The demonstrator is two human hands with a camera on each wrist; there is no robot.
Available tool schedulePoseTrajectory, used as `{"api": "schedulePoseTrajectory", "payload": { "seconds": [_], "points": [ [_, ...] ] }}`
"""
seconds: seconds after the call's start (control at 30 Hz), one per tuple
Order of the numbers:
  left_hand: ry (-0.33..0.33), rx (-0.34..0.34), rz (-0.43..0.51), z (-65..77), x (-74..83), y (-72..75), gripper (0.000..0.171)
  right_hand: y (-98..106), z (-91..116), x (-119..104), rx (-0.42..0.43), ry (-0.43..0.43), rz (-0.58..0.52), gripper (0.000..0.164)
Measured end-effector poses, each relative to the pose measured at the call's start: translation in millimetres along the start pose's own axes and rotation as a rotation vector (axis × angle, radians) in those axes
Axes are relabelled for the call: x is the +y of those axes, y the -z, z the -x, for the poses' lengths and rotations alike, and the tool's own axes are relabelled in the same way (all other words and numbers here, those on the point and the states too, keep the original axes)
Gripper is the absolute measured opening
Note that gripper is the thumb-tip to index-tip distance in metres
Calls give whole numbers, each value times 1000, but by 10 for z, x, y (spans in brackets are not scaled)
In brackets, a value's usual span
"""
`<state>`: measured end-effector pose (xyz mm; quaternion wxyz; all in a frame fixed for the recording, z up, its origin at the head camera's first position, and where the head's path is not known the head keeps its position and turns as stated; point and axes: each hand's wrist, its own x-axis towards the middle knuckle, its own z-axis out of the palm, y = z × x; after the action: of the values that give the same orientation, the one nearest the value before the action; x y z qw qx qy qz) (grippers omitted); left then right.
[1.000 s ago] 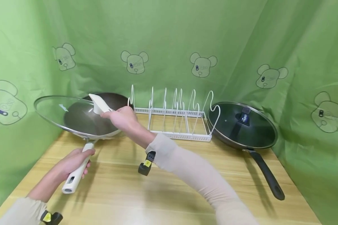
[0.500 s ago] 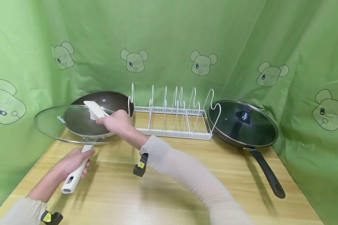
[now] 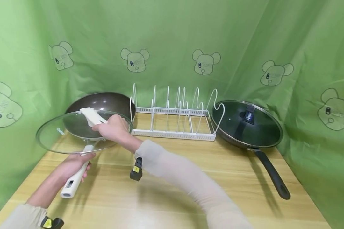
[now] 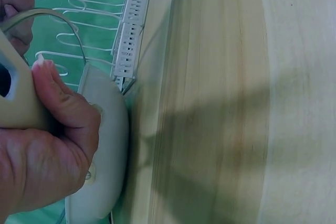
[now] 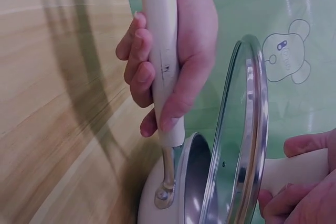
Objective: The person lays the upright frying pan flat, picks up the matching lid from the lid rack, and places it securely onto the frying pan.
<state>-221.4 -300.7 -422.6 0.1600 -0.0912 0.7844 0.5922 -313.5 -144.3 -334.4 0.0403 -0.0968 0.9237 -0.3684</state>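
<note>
My left hand (image 3: 74,167) grips the white handle (image 3: 71,186) of a wok (image 3: 107,101) with a dark inside and pale outside, at the left of the table. In the right wrist view, the fingers of that hand curl round the handle (image 5: 164,51). Above the wok's near side, my right hand (image 3: 113,128) holds a glass lid (image 3: 53,135) by its white knob (image 3: 91,116). The lid is off the wok, shifted toward me, and overlaps the left fingers in the head view. A gap shows between lid (image 5: 257,103) and wok (image 5: 157,198) in the right wrist view.
A white wire pan rack (image 3: 177,136) stands at the back centre, right beside the wok. To its right sits a dark frying pan with a glass lid (image 3: 258,127), its black handle (image 3: 272,175) pointing forward. Green curtains (image 3: 172,38) enclose the wooden table (image 3: 160,197).
My right hand has drawn the lid toward me and slightly left, and the lid now lies flatter. More of the wok's far inside shows. My left hand stays on the handle.
</note>
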Motion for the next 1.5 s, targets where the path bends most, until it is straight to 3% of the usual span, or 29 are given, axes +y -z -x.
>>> {"api": "schedulePoseTrajectory", "payload": {
  "seconds": [0.2,0.53,0.77,1.0,1.5],
  "points": [
    [10,-1,-3,-1,-35,24,32,-77,-9,-30,-15,-25,-33,49],
    [23,66,-45,5,3,25,35,-194,-117,-40,16,-3,-19,51],
    [-16,26,-4,-20,8,44,36,-278,-214,-37,69,27,-22,48],
    [-44,-13,-2,-57,25,59,24,-325,-272,-1,95,15,-12,40],
    [-50,-17,-7,-39,80,34,27,-377,-341,74,135,44,25,38]
  ]
}}
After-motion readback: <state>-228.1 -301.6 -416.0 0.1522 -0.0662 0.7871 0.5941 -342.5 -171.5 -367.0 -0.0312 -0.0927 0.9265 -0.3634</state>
